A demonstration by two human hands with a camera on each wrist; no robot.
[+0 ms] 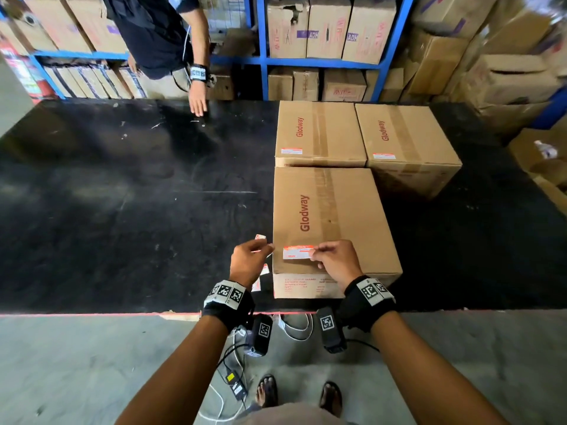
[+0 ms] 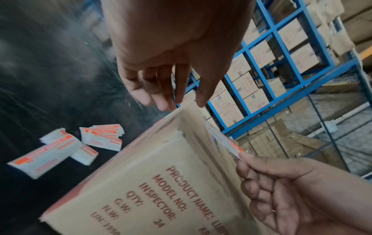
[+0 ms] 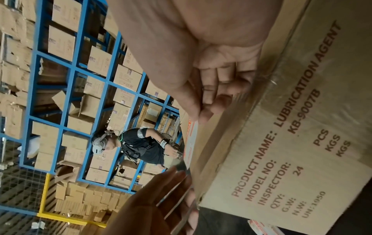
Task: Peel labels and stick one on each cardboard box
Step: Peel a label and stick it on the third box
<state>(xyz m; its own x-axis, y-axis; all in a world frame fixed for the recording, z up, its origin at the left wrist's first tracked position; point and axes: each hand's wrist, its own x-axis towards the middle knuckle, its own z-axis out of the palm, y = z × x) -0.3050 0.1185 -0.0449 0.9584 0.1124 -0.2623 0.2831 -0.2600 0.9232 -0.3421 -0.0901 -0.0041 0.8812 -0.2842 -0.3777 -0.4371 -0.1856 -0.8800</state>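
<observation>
Head view: "Glodway" in red on the near brown cardboard box (image 1: 334, 222) at the black counter's (image 1: 122, 210) front edge. Right hand (image 1: 334, 262) pinching a white-and-orange paper label (image 1: 297, 252) over the box top. Left hand (image 1: 250, 259) beside, fingers loose, holding nothing.

Left wrist view: "PRODUCT NAME", "MODEL NO", "INSPECTOR". Loose label piles (image 2: 60, 147) nearby.

Right wrist view: "LUBRICATION AGENT", "KB-9007B". Blue metal shelves (image 3: 66, 76) behind.

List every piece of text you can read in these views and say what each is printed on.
"Glodway": red print on top of the near brown cardboard box and of both far cardboard boxes.
"PRODUCT NAME: LUBRICATION AGENT", "MODEL NO: KB-9007B", "INSPECTOR:", "QTY: 24 PCS", "G.W: KGS", "N.W: KGS", "UN:1950": near box's front side.
"ADH": purple marks on the shelf cartons.
White-and-orange label pinched by the right hand: too blurred.
Loose label stacks: unreadable.
</observation>
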